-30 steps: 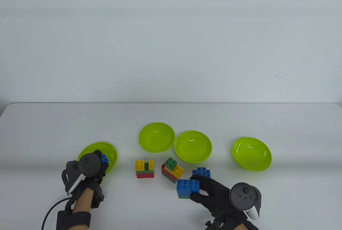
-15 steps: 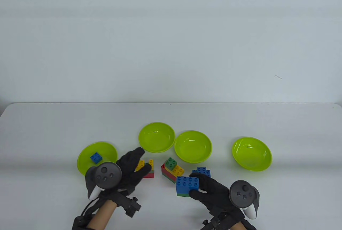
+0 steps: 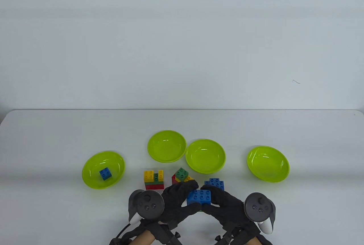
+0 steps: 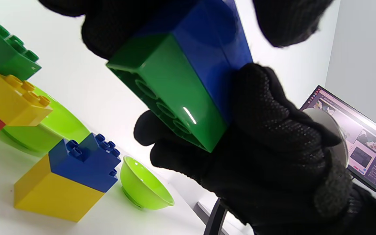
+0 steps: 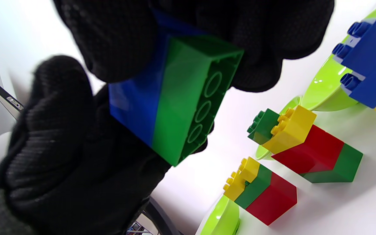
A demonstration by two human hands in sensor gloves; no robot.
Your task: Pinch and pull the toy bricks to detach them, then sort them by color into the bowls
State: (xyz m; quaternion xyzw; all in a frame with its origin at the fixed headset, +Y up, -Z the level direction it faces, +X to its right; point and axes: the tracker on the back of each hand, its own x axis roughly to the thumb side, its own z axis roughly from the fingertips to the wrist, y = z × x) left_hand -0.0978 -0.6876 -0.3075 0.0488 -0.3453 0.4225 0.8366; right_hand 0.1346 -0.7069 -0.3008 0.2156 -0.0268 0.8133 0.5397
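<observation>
A blue brick [image 3: 200, 196] stuck on a green brick [image 4: 175, 88] is held just above the table at the front. My left hand [image 3: 183, 196] grips its left end and my right hand [image 3: 218, 200] grips its right end. In the right wrist view the pair [image 5: 175, 98] sits between my curled fingers [image 5: 126, 39]. One small blue brick [image 3: 105, 174] lies in the leftmost green bowl [image 3: 92, 165]. Three other green bowls [image 3: 167, 146] [image 3: 205, 156] [image 3: 268, 164] hold nothing.
Three joined stacks stand on the table behind my hands: yellow, green and red [image 3: 153, 180], green on yellow on red [image 3: 180, 174], and blue on yellow [image 3: 215, 183]. A monitor [image 4: 364, 143] shows off the table's right side.
My left hand let the small blue brick go into the leftmost bowl, swept right and took hold of the blue-green pair. My right hand kept its grip on the pair.
</observation>
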